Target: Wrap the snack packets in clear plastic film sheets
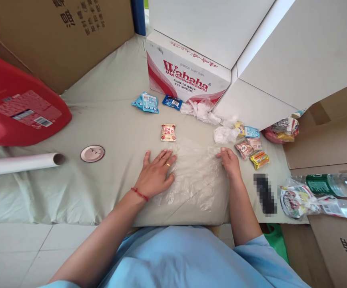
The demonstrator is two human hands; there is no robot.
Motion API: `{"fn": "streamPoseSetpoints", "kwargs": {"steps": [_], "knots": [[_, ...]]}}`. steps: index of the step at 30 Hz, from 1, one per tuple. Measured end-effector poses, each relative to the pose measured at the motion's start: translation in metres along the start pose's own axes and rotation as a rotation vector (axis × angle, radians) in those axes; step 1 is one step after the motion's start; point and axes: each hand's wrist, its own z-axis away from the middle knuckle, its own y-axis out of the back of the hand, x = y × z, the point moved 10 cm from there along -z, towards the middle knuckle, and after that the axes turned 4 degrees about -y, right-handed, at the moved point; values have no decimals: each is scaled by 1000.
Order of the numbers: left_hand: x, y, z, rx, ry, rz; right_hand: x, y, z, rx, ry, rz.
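Observation:
A thin clear plastic bag (196, 176) lies spread flat on the cloth-covered table between my hands. My left hand (158, 175) rests palm down with its fingers apart, pressing on the bag's left edge. At the bag's far right corner, my right hand (229, 162) has its fingers pinched together on the plastic. Just beyond my left fingertips sits a small cream and red snack packet (168, 133). Farther back are light blue packets (146, 103) and a dark blue packet (172, 102). A crumpled clear bag (226, 135) lies beyond my right hand.
To the right are brown packets (244, 149), a yellow packet (260, 160), a blurred dark object (265, 195) and plastic bottles (326, 185). A Wahaba-style white carton (188, 74) stands behind. On the left are a round disc (92, 153), a white tube (20, 164) and a red jug (23, 104).

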Motion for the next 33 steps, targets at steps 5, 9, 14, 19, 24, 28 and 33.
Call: {"fn": "streamPoseSetpoints", "kwargs": {"steps": [5,9,14,19,24,28,33], "knots": [[2,0,9,2,39,-55,4,-1,-10,37,-73,-138],[1,3,18,1,61,-58,14,37,-12,302,-90,-101],[-3,7,20,30,91,-24,-49,54,45,461,164,94],[-15,11,22,153,114,58,-123,-81,142,-383,576,193],[-49,41,48,431,326,179,-120,-171,231,-783,885,403],[-20,77,53,586,307,161,-113,-185,248,-832,962,431],[38,45,-3,237,-29,127,-111,-189,247,-929,915,436]]}}
